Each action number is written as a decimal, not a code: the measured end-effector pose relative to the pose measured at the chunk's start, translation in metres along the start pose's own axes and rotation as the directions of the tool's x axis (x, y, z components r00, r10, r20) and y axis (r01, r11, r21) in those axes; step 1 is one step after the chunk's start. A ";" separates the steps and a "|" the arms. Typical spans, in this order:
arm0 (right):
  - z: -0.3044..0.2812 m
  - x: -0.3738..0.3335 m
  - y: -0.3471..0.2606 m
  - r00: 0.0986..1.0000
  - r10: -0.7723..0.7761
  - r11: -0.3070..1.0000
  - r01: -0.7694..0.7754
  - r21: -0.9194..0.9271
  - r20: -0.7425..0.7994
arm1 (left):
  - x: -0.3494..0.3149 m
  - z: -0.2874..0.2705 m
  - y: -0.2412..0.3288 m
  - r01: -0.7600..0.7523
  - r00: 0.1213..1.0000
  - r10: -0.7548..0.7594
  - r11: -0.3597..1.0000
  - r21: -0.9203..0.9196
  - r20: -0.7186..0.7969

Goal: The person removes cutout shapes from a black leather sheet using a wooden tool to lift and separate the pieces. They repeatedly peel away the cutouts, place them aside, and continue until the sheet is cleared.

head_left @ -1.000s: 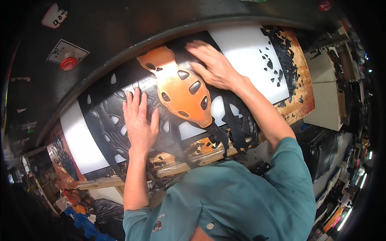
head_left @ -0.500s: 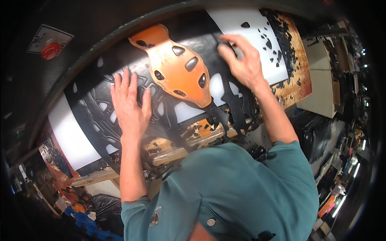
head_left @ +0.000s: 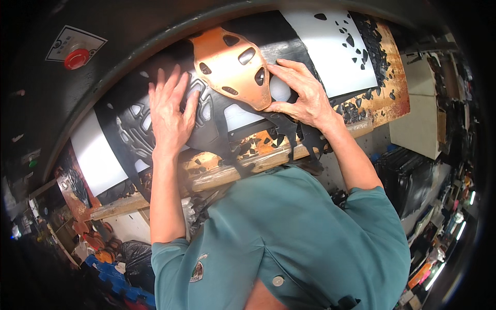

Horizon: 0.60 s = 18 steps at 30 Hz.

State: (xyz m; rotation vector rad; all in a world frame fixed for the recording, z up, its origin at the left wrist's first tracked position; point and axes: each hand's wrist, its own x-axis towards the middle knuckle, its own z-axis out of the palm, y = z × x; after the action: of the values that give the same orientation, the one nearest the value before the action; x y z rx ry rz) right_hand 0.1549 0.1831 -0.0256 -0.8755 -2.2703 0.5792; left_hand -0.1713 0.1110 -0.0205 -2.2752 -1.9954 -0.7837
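Observation:
An orange metal template with several oval holes lies on a black sheet full of cut-out shapes. My right hand rests against the template's right edge, thumb at its lower corner, fingers spread flat on the black sheet. To the template's left, my left hand lies palm down on that sheet, fingers apart. Under the sheet a white board shows.
A worn wooden bench edge runs in front of me. Black offcuts litter the right of the board. A red button on a white plate sits on the dark machine at top left. Cluttered shelves stand at right.
My view has shifted, so the template sits further right and higher. My right hand has come down from the sheet's top to the template's right edge. My left hand stays flat on the black sheet.

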 end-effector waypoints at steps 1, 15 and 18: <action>0.000 0.000 0.001 1.000 -0.006 1.000 0.006 -0.013 0.000 | 0.000 0.002 -0.001 -0.008 1.000 0.007 1.000 -0.010 -0.021; -0.004 0.001 -0.002 0.995 -0.086 0.996 0.084 -0.037 -0.044 | -0.089 -0.032 0.111 0.031 0.994 -0.079 0.858 -0.513 -0.071; -0.007 0.001 -0.003 0.999 -0.054 0.999 0.054 0.002 -0.009 | -0.104 -0.003 0.112 0.030 0.999 -0.038 0.965 -0.260 -0.029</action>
State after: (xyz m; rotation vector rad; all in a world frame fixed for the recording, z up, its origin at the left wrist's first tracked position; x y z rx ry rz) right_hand 0.1582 0.1829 -0.0190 -0.8118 -2.2776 0.5528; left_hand -0.0735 -0.0074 -0.0224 -2.3442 -2.0293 -1.1420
